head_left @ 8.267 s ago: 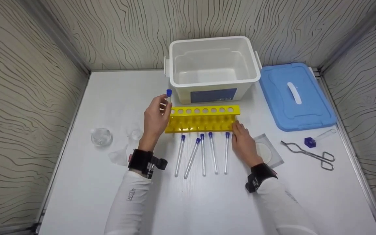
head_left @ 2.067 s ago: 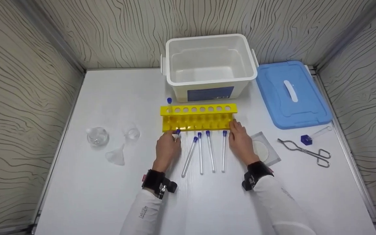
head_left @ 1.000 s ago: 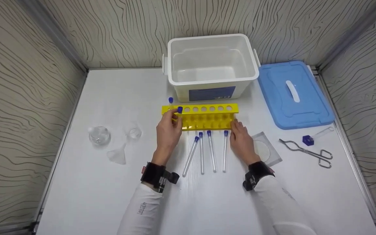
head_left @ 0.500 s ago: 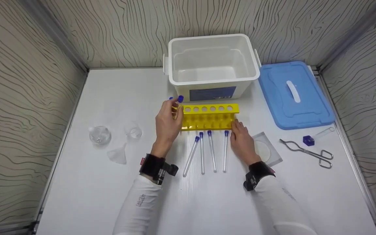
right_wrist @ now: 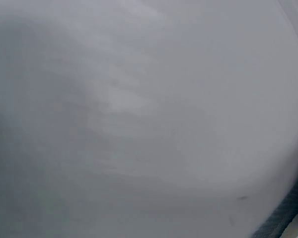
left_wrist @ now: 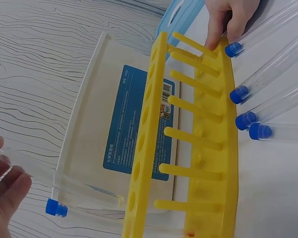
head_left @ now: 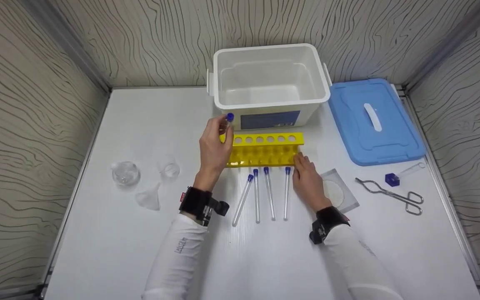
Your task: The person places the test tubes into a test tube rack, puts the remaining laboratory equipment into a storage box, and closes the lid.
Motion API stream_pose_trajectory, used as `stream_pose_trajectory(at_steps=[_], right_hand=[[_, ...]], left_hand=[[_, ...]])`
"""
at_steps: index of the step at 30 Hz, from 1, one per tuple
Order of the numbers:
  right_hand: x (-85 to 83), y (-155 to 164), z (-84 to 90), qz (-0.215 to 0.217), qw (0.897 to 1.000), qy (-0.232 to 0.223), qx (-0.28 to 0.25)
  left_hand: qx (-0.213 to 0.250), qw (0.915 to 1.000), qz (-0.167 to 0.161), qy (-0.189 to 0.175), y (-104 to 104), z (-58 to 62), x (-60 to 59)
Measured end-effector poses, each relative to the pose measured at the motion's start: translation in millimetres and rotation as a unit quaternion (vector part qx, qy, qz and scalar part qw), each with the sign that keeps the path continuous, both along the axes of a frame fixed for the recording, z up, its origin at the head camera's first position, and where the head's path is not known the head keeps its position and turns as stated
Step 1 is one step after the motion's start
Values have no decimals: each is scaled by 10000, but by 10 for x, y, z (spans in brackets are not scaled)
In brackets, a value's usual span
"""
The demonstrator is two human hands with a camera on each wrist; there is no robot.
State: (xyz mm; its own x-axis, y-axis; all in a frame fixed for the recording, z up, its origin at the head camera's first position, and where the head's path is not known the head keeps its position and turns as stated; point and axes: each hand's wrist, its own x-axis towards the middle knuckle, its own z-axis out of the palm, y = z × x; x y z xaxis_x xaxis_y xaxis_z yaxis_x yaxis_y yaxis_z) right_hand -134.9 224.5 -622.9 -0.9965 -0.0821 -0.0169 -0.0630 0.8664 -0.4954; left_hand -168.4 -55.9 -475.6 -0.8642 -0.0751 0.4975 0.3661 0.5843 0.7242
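Observation:
My left hand (head_left: 215,150) holds a clear test tube (head_left: 230,118) with a blue cap over the left end of the yellow test tube rack (head_left: 265,155). In the left wrist view, the tube's rounded bottom is close to the rack's top bar, beside the holes. Another test tube (left_wrist: 57,208) with a blue cap stands at the rack's near end there; the left hand hides it in the head view. My right hand (head_left: 310,183) grips the rack's lower right corner between fingers and thumb. Several capped test tubes (head_left: 257,196) lie in front of the rack.
Behind the rack stands a white bin (head_left: 271,104), with its blue lid (head_left: 379,141) to the right. Crucible tongs (head_left: 390,193), a small blue-based cylinder (head_left: 393,179) and a filter paper packet (head_left: 336,191) lie right. A funnel (head_left: 149,198) and glass vessel (head_left: 125,173) are left.
One tube was placed in the rack's left end hole. The left hand then picked up another from the table and raised it above the rack. The right hand has stayed at the rack's corner.

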Motion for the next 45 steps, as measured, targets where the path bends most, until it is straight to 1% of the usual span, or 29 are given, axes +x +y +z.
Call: stream_pose_trajectory(at_steps=[4, 15, 23, 27, 31, 35, 42, 45], right_hand=[[-4, -5, -10, 9, 10000, 43, 6], [6, -10, 9, -51, 9999, -62, 86], [10, -23, 14, -73, 9998, -145, 93], [7, -16, 12, -49, 9998, -158, 102], [8, -3, -1, -14, 10000, -44, 78], [11, -6, -8, 7, 9999, 45, 92], [22, -11, 8, 6, 10000, -21, 57], [24, -12, 7, -15, 10000, -70, 43]], left_hand=[[47, 10000, 16, -8, -4, -27, -39], [163, 9995, 14, -260, 0, -109, -78], [11, 9982, 7, -598, 6, -215, -89], [-207, 9965, 67, -807, -5, -271, -84], [-343, 9940, 153, -1031, -6, -315, -79], [-301, 9924, 193, -1180, -7, -359, -83], [-296, 9909, 324, -1275, -24, -422, -98], [-313, 9889, 399, -1398, -26, -439, -100]])
